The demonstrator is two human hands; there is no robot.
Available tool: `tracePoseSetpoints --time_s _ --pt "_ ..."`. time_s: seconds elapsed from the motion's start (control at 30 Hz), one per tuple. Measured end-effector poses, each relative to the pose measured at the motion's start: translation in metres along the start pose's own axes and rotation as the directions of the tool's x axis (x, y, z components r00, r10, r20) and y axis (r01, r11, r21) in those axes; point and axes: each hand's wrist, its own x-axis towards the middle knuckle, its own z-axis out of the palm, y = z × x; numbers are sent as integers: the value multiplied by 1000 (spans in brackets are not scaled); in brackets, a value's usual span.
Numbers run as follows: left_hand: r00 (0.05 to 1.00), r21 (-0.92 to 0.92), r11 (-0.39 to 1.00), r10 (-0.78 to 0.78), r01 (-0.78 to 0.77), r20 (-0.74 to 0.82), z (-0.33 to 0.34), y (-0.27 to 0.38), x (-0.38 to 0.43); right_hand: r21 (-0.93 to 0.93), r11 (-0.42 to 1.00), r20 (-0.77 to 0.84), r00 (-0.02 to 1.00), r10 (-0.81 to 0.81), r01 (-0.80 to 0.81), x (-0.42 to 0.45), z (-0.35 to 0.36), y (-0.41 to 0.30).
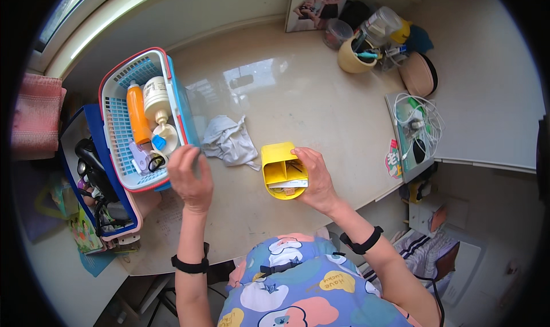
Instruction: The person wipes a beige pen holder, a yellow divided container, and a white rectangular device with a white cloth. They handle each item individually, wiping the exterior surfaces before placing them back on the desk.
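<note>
My right hand (316, 179) grips the right side of a yellow plastic desk organizer (277, 153) with divided compartments. Inside the organizer lie a white card or packet (285, 183) and small items. My left hand (191, 176) is raised beside the near right corner of a blue and white plastic basket (178, 99) with red trim, its fingers curled; a dark thing shows between thumb and fingers, too unclear to name. That basket holds an orange bottle (136, 112), a white pump bottle (155, 97) and a lilac gadget (141, 157). A crumpled white cloth (230, 142) lies between the basket and organizer.
Left of the basket stands a dark blue bin (96, 121) of black items, with a pink towel (38, 112) above. At the back right are a pen cup (350, 58), a clear jar (337, 34) and a pink case (417, 73). White cables (423, 121) lie at the right edge.
</note>
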Motion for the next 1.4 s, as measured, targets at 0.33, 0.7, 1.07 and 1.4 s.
tracePoseSetpoints --time_s 0.33,0.7,1.07,1.4 --pt "779 14 971 -200 239 594 69 39 -98 2 982 -25 981 191 -191 -71 -4 21" --pt "621 -275 607 -481 745 619 49 76 -70 125 971 -9 979 206 -203 -67 -13 40" --pt "784 86 872 -474 482 402 91 66 -116 161 965 65 977 201 -210 -67 -10 49" --pt "259 -458 -145 -660 877 705 73 129 -85 181 960 38 977 212 -215 -69 -9 50"
